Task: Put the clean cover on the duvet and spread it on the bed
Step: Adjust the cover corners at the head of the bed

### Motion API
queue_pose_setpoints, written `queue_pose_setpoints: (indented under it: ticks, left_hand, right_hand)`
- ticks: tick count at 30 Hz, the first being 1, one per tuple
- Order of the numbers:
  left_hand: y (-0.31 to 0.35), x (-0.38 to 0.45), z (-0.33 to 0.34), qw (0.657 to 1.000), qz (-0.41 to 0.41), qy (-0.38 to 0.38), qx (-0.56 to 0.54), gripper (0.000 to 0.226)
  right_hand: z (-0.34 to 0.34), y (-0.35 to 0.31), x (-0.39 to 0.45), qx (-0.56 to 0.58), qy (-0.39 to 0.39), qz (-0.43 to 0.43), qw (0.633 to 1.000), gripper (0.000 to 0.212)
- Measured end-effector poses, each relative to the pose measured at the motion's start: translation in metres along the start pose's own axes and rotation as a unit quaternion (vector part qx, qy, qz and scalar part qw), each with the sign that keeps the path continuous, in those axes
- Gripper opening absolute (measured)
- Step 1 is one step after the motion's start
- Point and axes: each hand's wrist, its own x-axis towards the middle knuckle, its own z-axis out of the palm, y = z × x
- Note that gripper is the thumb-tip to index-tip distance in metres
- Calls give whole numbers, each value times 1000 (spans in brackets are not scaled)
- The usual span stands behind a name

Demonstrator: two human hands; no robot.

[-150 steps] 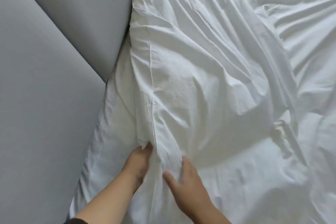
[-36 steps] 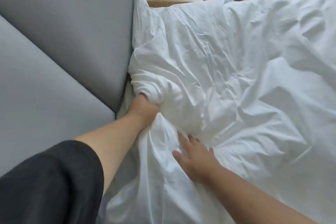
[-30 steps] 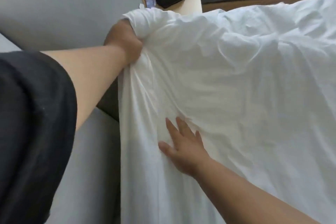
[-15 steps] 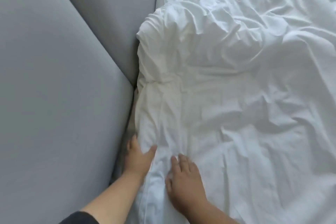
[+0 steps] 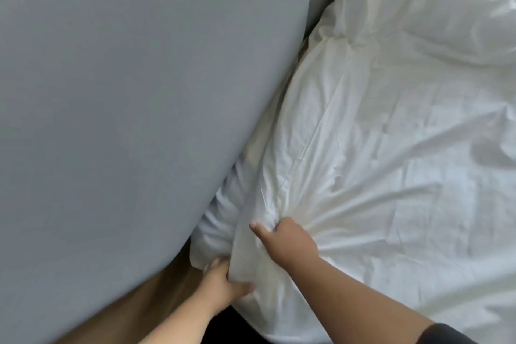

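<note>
The duvet point(image 5: 377, 162) lies rumpled on the bed against the grey headboard point(image 5: 125, 106). We judge it soft, bulky and limp, best taken by its edge: our left hand point(image 5: 223, 283) pinches the hem, our right hand point(image 5: 287, 240) bunches cloth.

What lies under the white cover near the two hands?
Only the cover shows, puffed and creased as if filled. The left hand grips its corner; the right hand bunches a fold. Whatever fills it, and the bed below, is hidden.
</note>
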Motion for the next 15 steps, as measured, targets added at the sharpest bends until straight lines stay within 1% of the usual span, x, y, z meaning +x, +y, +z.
queue_pose_setpoints:
  ticks: [1, 3, 4, 6, 7, 9, 10, 11, 12, 13, 14, 15]
  left_hand:
    - [1, 1, 3, 1000, 5, 8, -11, 57]
    - [10, 1, 7, 999, 2, -8, -33, 23]
    - [15, 0, 6, 999, 11, -26, -43, 16]
    - [21, -6, -4, 996, 40, -36, -65, 21]
    - [21, -10, -14, 996, 48, -31, -74, 27]
    - [14, -19, -40, 996, 59, -34, -62, 51]
    - [5, -24, -54, 996, 59, -45, -45, 61]
    - [-6, -30, -66, 996, 53, -63, -26, 67]
    - [-19, -36, -73, 995, 46, -84, -3, 68]
    - [-33, -42, -77, 994, 37, -98, 17, 63]
    - [-46, -47, -77, 995, 27, -97, 24, 52]
    - [-56, -53, -76, 996, 26, -81, 18, 38]
  right_hand:
    - [9, -4, 0, -10, -7, 5, 1000, 71]
    - [19, -11, 2, -21, -2, 15, 1000, 55]
    - [21, -15, 5, -25, 2, 19, 1000, 45]
    - [18, -23, 9, -8, 7, 7, 1000, 28]
    - [14, -29, 7, 25, 17, -3, 1000, 23]
    - [4, -40, 0, 157, 29, -9, 987, 25]
    - [-1, -46, -5, 233, 30, -10, 972, 26]
    - [-6, -52, -11, 287, 31, -16, 957, 26]
    - [-10, -56, -18, 315, 30, -30, 948, 28]
    - [-14, -60, -25, 326, 26, -49, 944, 28]
    - [-19, -64, -31, 334, 20, -66, 940, 28]
    - [-23, -69, -36, 340, 16, -81, 937, 28]
